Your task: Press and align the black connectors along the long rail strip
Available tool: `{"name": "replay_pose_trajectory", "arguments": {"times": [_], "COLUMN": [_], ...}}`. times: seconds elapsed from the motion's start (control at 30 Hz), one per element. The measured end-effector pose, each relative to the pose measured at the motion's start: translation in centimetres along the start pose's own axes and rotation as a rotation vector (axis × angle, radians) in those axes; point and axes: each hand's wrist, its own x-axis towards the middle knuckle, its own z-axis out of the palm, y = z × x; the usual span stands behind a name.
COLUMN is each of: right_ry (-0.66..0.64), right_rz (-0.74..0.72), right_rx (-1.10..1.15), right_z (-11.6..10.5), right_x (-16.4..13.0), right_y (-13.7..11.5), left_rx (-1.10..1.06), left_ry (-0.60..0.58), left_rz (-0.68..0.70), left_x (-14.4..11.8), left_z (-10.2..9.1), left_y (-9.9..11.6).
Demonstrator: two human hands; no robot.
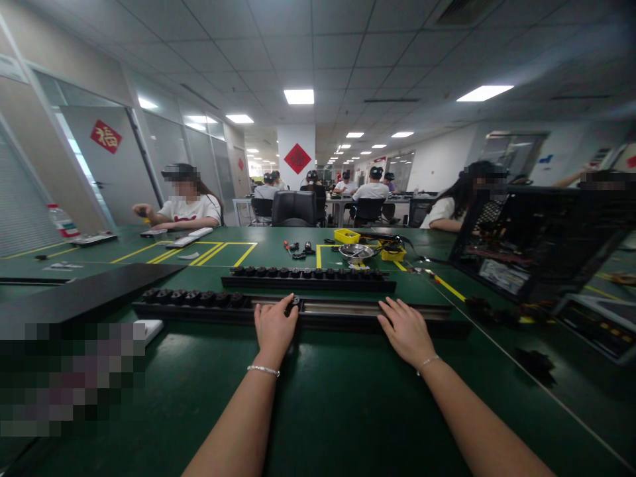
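A long black rail [342, 322] with a pale channel lies crosswise in front of me. Several round black pieces [193, 299] sit in a row along its left part. My left hand [274, 326] is at the middle of this rail, thumb and forefinger closed on another small round black piece [297, 301] in the channel. Farther right, my right hand [406, 332] rests with its fingers apart on the rail, holding nothing. Just behind lies a second black rail [308, 283], lined with similar round black pieces.
The green table [342, 411] carries a dark panel [89, 291] at left and an open computer case [507, 245] at right. A metal bowl [356, 252] and a yellow bin [346, 236] stand behind the rails. Co-workers sit across the table and beyond.
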Motion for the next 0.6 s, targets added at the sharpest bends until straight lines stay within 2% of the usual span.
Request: {"name": "replay_pose_trajectory", "arguments": {"times": [0.6], "right_ry": [0.003], "right_rz": [0.006], "right_rx": [-0.002], "right_z": [-0.08], "right_x": [-0.07], "right_y": [-0.12], "left_rx": [0.011], "left_ry": [-0.041], "left_rz": [0.002], "left_x": [-0.1], "left_z": [-0.05], "left_y": [0.27]}}
